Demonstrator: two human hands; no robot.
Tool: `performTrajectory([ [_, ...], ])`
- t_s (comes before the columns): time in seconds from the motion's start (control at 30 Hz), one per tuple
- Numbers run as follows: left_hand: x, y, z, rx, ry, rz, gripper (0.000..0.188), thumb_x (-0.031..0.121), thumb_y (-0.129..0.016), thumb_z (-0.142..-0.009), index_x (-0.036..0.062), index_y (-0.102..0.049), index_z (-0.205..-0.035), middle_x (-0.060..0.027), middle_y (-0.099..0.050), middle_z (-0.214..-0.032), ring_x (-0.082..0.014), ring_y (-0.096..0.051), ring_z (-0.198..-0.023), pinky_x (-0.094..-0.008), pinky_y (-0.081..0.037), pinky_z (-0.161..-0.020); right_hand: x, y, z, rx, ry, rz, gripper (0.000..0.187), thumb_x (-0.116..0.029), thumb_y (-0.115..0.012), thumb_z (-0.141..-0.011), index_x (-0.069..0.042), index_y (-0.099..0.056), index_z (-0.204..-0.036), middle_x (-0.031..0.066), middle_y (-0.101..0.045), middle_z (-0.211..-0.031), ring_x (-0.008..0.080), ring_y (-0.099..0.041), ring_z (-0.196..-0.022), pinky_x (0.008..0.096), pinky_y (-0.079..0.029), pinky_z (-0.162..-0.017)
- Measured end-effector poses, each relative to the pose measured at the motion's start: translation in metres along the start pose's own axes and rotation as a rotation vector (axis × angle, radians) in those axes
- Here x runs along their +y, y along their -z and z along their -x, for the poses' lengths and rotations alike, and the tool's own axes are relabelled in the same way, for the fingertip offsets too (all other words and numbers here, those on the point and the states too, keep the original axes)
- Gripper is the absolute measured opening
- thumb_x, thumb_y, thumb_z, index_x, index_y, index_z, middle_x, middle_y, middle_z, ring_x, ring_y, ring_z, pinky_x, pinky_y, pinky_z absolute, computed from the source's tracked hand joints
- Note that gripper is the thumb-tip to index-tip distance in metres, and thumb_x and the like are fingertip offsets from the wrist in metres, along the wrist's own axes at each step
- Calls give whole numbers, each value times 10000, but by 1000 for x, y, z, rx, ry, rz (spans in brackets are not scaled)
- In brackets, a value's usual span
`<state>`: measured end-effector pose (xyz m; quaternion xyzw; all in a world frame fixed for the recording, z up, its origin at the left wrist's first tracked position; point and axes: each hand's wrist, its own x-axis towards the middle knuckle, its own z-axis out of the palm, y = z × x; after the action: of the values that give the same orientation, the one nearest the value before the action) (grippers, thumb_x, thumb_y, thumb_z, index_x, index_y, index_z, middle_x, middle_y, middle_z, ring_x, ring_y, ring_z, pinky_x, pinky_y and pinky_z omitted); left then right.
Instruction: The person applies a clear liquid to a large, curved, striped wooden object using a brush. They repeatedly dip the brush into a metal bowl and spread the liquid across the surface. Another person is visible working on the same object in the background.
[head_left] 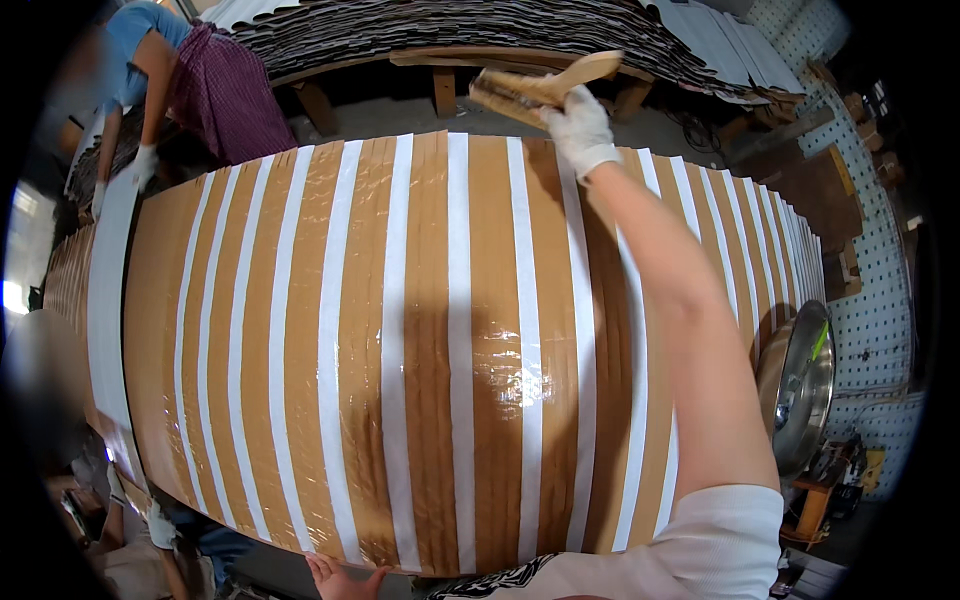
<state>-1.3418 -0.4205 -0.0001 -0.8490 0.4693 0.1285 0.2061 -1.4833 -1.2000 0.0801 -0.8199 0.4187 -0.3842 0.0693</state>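
My right hand [580, 135], in a white glove, is closed around the handle of a wide wooden brush [520, 92]. The arm reaches over the far edge, and the brush is raised beyond it. Below lie overlapping brown sheets [425, 330] with white strips between them, spread across the whole work surface. Shiny wet-looking patches show on the middle and near sheets. At the near edge rests my bare left hand [340, 580], its fingertips touching the sheets' border and its thumb apart; the lower part is cut off by the frame.
To the right a metal basin [808, 390] holds a bright green piece. A long pale board [110, 320] borders the left end. Two co-workers are there: one in blue [155, 40] at the far left, another with gloved hands [160, 525] near left. Layered dark sheets [440, 40] fill a rear bench.
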Motion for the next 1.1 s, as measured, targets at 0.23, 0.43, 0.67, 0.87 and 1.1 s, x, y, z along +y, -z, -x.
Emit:
performTrajectory([
  [0.23,17,49,-13,-10,180,150,1255,737,-779,-560,-171,-426,-1350,-359,-497,-1354,-445,-439,-1327,-436,-331,-1151,31,-11,16,-444,-64,-91,368,-120,-697,-814,-65,-611,-1167,209,-659,-1109,394,-595,-1085,443,-476,-915],
  [0.43,17,51,-14,-83,233,193,1279,731,-774,-571,-202,-383,-1353,-376,-472,-1362,-430,-411,-1356,-409,-288,-1188,-35,-6,-32,-303,-138,-203,393,-156,-719,-822,-80,-628,-1196,199,-685,-1094,363,-637,-1052,387,-495,-925],
  [0.67,23,65,-15,-54,259,282,1289,717,-779,-583,-210,-345,-1366,-395,-414,-1395,-454,-369,-1375,-424,-277,-1193,-80,-80,4,-483,-2,38,416,-194,-723,-823,-113,-600,-1213,188,-650,-1183,390,-585,-1130,440,-471,-964],
  [0.87,22,62,-14,-74,292,356,1256,697,-765,-625,-228,-339,-1360,-403,-406,-1395,-463,-356,-1374,-428,-257,-1200,-130,-77,-40,-411,54,-104,425,-206,-733,-824,-38,-588,-1187,200,-677,-1113,372,-619,-1075,446,-479,-924],
  [1.1,17,70,-18,-92,214,300,1178,673,-744,-672,-236,-391,-1333,-403,-435,-1373,-477,-373,-1355,-447,-259,-1195,-134,-125,-15,-435,19,106,410,-231,-741,-828,-98,-579,-1180,170,-664,-1147,380,-604,-1097,453,-477,-935],
])
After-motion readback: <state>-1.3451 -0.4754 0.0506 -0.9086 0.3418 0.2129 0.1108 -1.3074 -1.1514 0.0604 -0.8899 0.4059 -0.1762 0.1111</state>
